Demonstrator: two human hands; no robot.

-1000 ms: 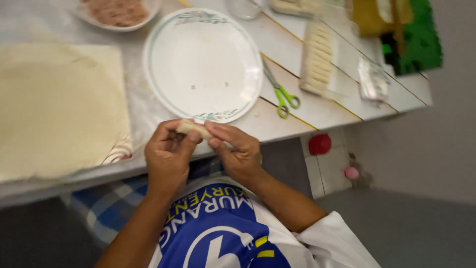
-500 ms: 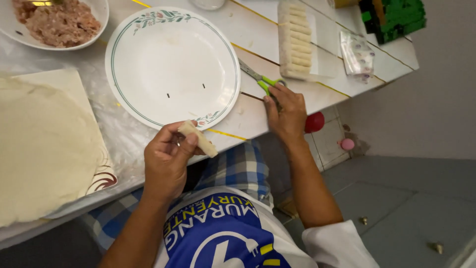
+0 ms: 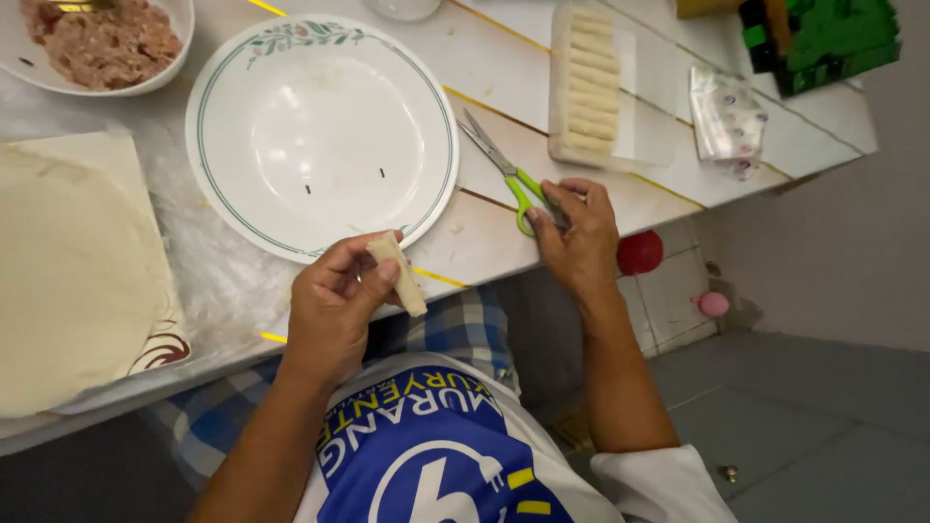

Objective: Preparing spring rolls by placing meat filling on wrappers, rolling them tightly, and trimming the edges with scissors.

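My left hand (image 3: 334,305) pinches a small pale rolled wrapper (image 3: 399,275) just in front of the table's near edge. My right hand (image 3: 578,230) rests on the green handles of the scissors (image 3: 506,167), which lie on the white table right of the plate. The fingers curl over the handles; the blades point away from me. A large empty white plate (image 3: 320,136) with a green rim sits between the two hands, slightly farther back.
A bowl of minced filling (image 3: 102,44) stands at the far left. Flat round wrappers (image 3: 68,271) lie at the left. A tray of finished rolls (image 3: 591,87) and a small plastic packet (image 3: 727,121) lie to the right. Tiled floor below.
Both hands held the roll together a second ago. My right hand then let go and reached right to the scissors, where it now grips the handles. The left hand keeps the roll.
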